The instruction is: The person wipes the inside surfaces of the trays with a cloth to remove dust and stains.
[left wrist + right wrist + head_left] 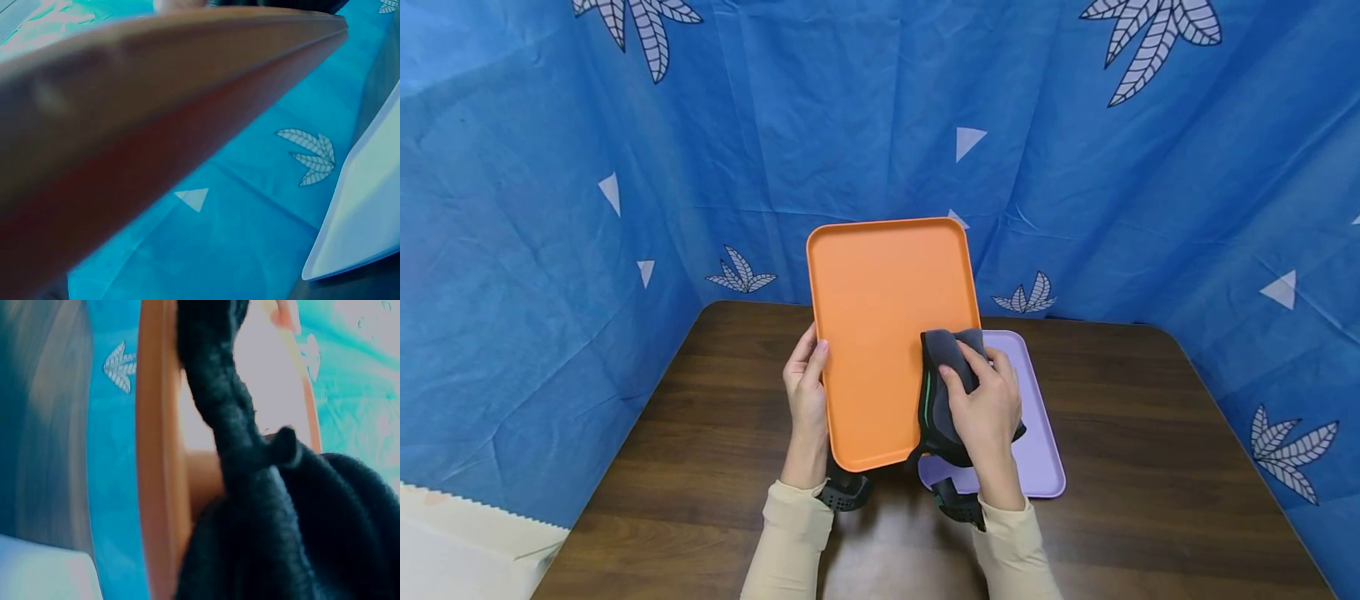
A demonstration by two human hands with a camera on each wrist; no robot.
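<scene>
An orange tray (pixel 880 333) is raised above the table, tilted so its inner face shows in the head view. My left hand (pixel 807 392) grips its left edge, thumb on the rim. A folded dark grey cloth (pixel 946 392) with black edging and a green line lies against the tray's lower right part; my right hand (pixel 988 408) holds it with curled fingers. The right wrist view shows the dark cloth (pixel 250 469) close up in front of the orange tray (pixel 159 456). In the left wrist view the tray's underside (pixel 156 119) fills much of the picture.
A lilac tray (pixel 1037 433) lies on the brown wooden table (pixel 1120 417), partly beneath the orange tray and right hand. Blue patterned fabric (pixel 820 108) hangs behind and along both sides of the table. Something white (pixel 460 550) stands at the lower left.
</scene>
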